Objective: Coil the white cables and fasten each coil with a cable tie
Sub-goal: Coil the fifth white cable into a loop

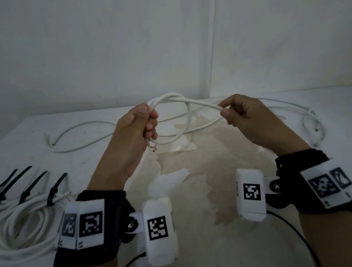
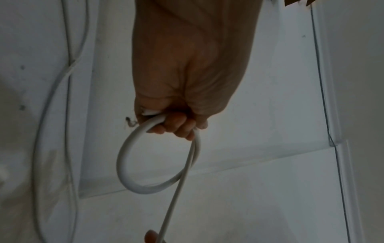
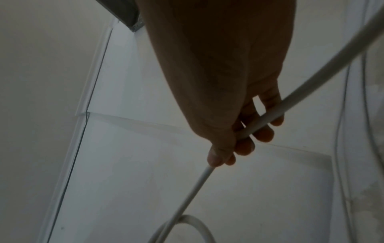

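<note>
My left hand (image 1: 148, 122) grips a small loop of white cable (image 1: 187, 120) above the table, with the cable's bare end poking out below the fist. The left wrist view shows the same loop (image 2: 124, 164) hanging from curled fingers (image 2: 178, 126). My right hand (image 1: 229, 112) pinches the strand that runs out of the loop to the right, and that strand (image 3: 195, 189) slides between thumb and fingers in the right wrist view. The rest of this cable (image 1: 310, 114) trails over the table's far right.
Another loose white cable (image 1: 79, 126) lies at the far left of the white table (image 1: 197, 244). Finished coils (image 1: 23, 229) bound with black cable ties (image 1: 57, 184) sit at the near left. A brown stain (image 1: 214, 172) marks the table's middle. Walls stand close behind.
</note>
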`<state>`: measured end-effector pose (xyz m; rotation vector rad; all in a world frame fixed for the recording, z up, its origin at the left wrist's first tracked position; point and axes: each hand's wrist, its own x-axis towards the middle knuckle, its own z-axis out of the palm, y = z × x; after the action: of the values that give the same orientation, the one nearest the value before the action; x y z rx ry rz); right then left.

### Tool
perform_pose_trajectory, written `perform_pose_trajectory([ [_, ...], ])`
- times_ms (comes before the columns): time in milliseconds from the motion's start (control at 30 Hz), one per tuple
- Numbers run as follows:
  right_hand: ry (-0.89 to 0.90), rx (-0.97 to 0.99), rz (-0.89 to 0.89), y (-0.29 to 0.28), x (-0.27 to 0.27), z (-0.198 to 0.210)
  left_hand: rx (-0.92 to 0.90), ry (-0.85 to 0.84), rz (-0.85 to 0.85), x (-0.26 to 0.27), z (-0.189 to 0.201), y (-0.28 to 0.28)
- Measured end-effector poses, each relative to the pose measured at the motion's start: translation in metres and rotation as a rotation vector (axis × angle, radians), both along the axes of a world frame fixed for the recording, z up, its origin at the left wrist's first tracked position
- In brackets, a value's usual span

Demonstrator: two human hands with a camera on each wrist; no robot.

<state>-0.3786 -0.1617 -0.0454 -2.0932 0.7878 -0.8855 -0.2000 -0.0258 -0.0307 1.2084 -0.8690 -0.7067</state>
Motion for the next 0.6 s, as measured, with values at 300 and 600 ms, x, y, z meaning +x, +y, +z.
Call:
perform_pose_trajectory([
  [300, 0.071, -0.352, -0.212, -0.008, -0.012, -0.005, -0.123, 0.182, 0.102, 0.042, 0.019, 0.025],
  [600, 0.411, -0.910, 0.026, 0.019, 0.012, -0.017, -0.099, 0.015, 0.083, 0.045, 0.024, 0.024],
])
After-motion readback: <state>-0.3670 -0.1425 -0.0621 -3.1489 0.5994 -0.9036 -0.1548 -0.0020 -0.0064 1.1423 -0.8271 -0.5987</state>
